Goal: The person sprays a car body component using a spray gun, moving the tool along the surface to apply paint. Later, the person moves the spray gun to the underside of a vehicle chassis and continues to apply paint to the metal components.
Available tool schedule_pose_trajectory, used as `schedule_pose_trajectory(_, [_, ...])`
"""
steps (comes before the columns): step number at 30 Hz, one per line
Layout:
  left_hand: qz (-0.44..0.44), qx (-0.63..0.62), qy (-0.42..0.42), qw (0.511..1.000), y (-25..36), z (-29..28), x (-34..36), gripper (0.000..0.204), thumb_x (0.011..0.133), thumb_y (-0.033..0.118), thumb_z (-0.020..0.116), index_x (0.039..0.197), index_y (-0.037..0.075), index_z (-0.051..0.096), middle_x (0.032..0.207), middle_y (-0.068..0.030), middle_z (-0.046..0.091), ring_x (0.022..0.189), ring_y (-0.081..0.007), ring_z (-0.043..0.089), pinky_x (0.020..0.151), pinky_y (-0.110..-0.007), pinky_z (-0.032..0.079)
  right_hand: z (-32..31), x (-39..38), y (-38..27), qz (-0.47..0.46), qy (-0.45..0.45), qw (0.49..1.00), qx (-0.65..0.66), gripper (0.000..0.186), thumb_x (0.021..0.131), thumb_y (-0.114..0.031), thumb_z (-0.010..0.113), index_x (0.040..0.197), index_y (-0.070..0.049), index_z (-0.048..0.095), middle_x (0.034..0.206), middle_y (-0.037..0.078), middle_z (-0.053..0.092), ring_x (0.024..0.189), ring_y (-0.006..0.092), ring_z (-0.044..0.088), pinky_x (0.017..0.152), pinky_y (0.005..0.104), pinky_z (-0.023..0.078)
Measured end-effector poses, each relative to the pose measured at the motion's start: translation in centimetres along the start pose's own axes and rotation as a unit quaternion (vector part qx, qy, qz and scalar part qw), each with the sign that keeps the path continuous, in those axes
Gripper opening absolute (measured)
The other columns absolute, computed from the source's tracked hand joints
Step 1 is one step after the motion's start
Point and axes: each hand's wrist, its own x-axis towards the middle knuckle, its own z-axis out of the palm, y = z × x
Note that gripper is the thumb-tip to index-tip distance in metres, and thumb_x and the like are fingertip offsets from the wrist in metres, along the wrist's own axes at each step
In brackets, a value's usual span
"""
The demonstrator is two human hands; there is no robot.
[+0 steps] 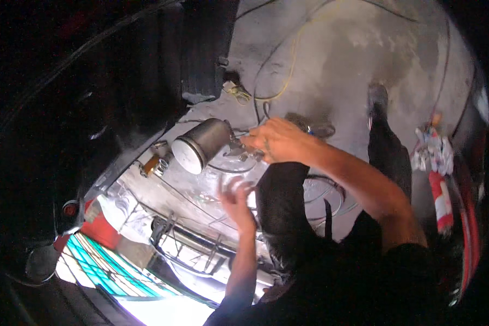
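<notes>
A grey metal cylinder (201, 142) lies tilted left of centre, with a pale flat end face and a band round its rim; it looks like an engine piston. At its other end is a grey metal piece (237, 146), partly hidden by my fingers. My right hand (279, 140) is closed round this piece, and the palm hides what else it may hold. Below and apart from the cylinder, my left hand (237, 202) hangs in the air, slightly blurred, its fingers apart and nothing seen in them.
Black and yellow cables (288, 81) run over the concrete floor (337, 32). A shiny metal part with a brownish side (155, 166) lies left of the cylinder. Dark bodywork (119, 81) fills the left. A red container (99, 228) stands lower left; crumpled cloth or plastic (433, 152) sits right.
</notes>
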Motion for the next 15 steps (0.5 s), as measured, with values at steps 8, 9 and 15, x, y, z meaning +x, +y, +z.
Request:
schedule_pose_trajectory(8, [0.265,-0.045,0.201,0.942,-1.3,9.1,9.9,0.104,0.08,0.037,0.082,0.154,-0.001,0.02,0.146,-0.0221,0.035,0.13,-0.0332,0.045,0.105,-0.047,0.044,-0.3,1.5,11.5,-0.075,-0.147,0.986,-0.032,0.053,0.07,-0.017,0.075,0.12,-0.006,0.065,0.089,0.011,0.07,0.081,0.0329,0.07,0.069,0.0451,0.054])
schedule_pose_trajectory(9, [0.273,-0.037,0.218,0.936,-2.8,9.4,10.9,0.104,0.078,0.04,0.082,0.153,-0.001,0.024,0.148,-0.0218,0.032,0.133,-0.0323,0.042,0.109,-0.046,0.039,0.0,1.6,12.9,-0.092,-0.151,0.984,-0.04,0.053,0.07,-0.017,0.075,0.12,-0.006,0.065,0.089,0.011,0.07,0.081,0.0329,0.07,0.069,0.0451,0.054])
schedule_pose_trajectory(15, [0.287,-0.001,0.348,0.892,-4.8,12.9,13.9,0.094,0.078,0.041,0.082,0.147,-0.004,0.036,0.141,-0.0194,0.045,0.127,-0.0294,0.047,0.109,-0.042,0.038,2.7,3.8,17.7,-0.177,-0.178,0.967,-0.043,0.047,0.068,-0.016,0.076,0.113,-0.005,0.067,0.087,0.013,0.071,0.08,0.0329,0.07,0.07,0.0447,0.054])
